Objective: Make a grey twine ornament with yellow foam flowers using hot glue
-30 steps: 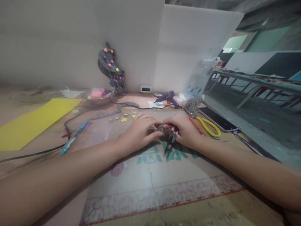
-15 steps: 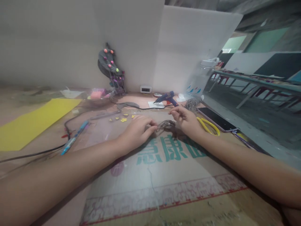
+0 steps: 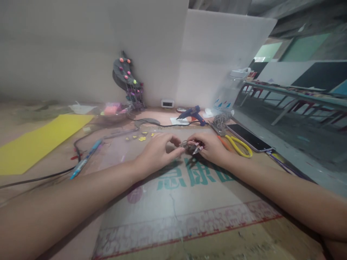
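Observation:
Both my hands meet over a printed cardboard sheet [image 3: 189, 202] on the table. My left hand [image 3: 159, 151] pinches a small grey tangle of wire or thread [image 3: 185, 145] between thumb and fingers. My right hand [image 3: 210, 146] is closed around a small thread snip [image 3: 197, 148] with a pink-and-metal tip, held right beside the tangle. Yellow-handled scissors [image 3: 240, 144] lie just right of my right hand.
A blue glue gun [image 3: 193, 114], a grey thread bundle [image 3: 221, 119] and a phone [image 3: 249, 136] lie at the back right. A yellow sheet [image 3: 38, 141], a blue pen [image 3: 85, 159] and a black cable [image 3: 78, 144] are on the left. A dark beaded ornament [image 3: 127, 77] leans on the wall. Small yellow flowers [image 3: 142, 138].
My right hand reached away toward the back right half a second ago, then came back to the tangle holding the snip. My left hand stayed on the tangle.

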Motion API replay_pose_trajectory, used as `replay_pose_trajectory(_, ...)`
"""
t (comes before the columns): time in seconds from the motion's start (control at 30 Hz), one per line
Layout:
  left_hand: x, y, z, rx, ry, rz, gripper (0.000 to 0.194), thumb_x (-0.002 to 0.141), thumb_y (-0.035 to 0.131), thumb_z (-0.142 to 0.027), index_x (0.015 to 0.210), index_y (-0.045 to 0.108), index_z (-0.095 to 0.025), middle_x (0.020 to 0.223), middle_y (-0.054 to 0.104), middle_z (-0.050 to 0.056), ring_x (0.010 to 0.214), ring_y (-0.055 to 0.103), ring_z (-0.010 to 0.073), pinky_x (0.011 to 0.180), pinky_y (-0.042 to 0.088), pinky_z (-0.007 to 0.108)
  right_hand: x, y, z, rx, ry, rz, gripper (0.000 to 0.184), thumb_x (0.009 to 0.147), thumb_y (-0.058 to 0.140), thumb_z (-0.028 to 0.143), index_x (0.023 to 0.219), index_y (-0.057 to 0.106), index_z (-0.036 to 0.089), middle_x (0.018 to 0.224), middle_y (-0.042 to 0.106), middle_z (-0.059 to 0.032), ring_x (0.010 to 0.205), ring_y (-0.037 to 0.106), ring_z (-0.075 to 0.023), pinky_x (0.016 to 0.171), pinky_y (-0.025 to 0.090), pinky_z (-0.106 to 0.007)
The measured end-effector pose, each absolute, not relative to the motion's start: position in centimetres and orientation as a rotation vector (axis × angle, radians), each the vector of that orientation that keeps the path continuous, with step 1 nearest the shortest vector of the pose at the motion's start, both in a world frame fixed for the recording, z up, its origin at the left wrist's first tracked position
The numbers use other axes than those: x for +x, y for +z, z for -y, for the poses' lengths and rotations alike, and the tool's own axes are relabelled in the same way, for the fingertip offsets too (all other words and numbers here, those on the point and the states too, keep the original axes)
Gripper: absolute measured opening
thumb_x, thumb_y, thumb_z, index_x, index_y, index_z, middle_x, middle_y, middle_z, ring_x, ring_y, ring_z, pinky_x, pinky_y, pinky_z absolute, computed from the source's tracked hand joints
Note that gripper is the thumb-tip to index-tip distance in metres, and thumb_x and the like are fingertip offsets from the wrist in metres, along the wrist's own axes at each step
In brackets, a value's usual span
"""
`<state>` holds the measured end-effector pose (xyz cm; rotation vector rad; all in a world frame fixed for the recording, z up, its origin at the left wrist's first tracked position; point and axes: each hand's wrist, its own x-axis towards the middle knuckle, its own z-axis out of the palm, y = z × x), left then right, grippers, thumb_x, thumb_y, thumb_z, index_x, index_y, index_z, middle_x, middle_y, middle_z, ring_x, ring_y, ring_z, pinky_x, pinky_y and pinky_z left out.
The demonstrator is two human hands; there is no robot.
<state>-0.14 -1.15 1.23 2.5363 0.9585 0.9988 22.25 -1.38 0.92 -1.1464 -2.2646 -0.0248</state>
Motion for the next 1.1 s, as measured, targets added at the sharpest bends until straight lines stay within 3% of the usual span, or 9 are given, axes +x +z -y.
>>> replay_pose_trajectory(0.17,-0.2,0.7,0.8,2.581,1.098,-0.849,0.036,0.086,0.063,-0.035,0.119,0.058,-0.021,0.107,0.070,0.005,0.102,0.061,0.0216,0.092,0.043,0.038,21.5,1.1,2.2,-0.980,-0.196,2.408,0.014,0.089,0.053,0.021,0.086,0.066,0.018,0.073,0.068,-0.0031,0.066,0.056,-0.0151,0.066,0.036,-0.028)
replay_pose_trajectory(0.53,-0.4,0.7,0.5,2.742,1.084,-0.773,0.016,0.091,0.057,-0.026,0.097,0.071,-0.022,0.088,0.074,0.002,0.084,0.062,0.0195,0.083,0.040,0.037,21.1,0.9,2.5,-0.849,-0.312,2.431,0.016,0.087,0.051,0.016,0.084,0.067,0.017,0.065,0.063,-0.0024,0.062,0.052,-0.0145,0.062,0.032,-0.027)
replay_pose_trajectory(0.87,-0.1,1.1,1.1,2.657,0.977,-0.938,0.014,0.089,0.054,-0.026,0.083,0.065,-0.019,0.083,0.070,0.001,0.084,0.059,0.0192,0.084,0.037,0.036,21.9,1.4,1.9,-1.007,-0.368,2.323,0.019,0.091,0.051,0.025,0.083,0.066,0.017,0.067,0.066,-0.0035,0.063,0.054,-0.0154,0.064,0.034,-0.027)
replay_pose_trajectory(1.1,-0.1,0.8,0.6,2.684,0.880,-0.981,0.016,0.086,0.051,-0.024,0.077,0.062,-0.017,0.076,0.067,0.002,0.077,0.057,0.0196,0.080,0.038,0.036,23.0,2.1,1.0,-1.188,-0.307,2.202,0.013,0.074,0.056,0.011,0.079,0.066,0.018,0.070,0.067,-0.0033,0.066,0.056,-0.0168,0.063,0.038,-0.025)
